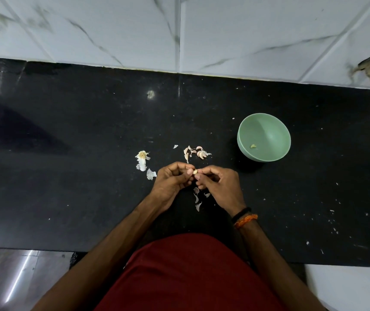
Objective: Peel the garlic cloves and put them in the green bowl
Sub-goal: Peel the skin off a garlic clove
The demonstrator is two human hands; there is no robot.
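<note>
1. Head view: I see both hands meeting over the black bench [67, 176]. Left hand [171, 180] and right hand [218, 184] each pinch one garlic clove [195, 171] btwn curled fingertips, so both are closed round it.
2. Unpeeled cloves [196, 152] lie in a small pile just beyond the hands.
3. Green bowl [269, 122] sits beyond and right of the right hand, well apart, w/ one peeled piece [253, 146] inside.
4. Garlic skins [143, 161] lie left of the left hand; more peel scraps [198, 199] lie on the bench btwn the wrists.
5. Right wrist wears black and orange bands [244, 217].
</note>
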